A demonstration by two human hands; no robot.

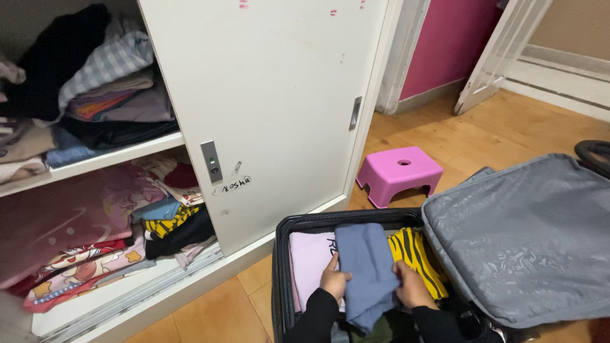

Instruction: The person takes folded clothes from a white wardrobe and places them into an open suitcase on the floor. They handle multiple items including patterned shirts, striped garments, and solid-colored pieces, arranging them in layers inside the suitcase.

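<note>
Down low: left hand (pixel 334 279) and right hand (pixel 412 287) each grip edge of folded slate-blue cloth garment (pixel 367 270), lying inside open black suitcase (pixel 279 267) atop pale pink fabric (pixel 310 257), beside yellow-black striped cloth (pixel 416 251).

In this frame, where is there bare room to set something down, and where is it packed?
Bare wood floor lies between the pink stool and the far doorway, and a narrower patch between cabinet and suitcase. Crowded: both cabinet shelves are stuffed with clothes, and the suitcase is filled, with the left hand and right hand on the blue garment.
</note>
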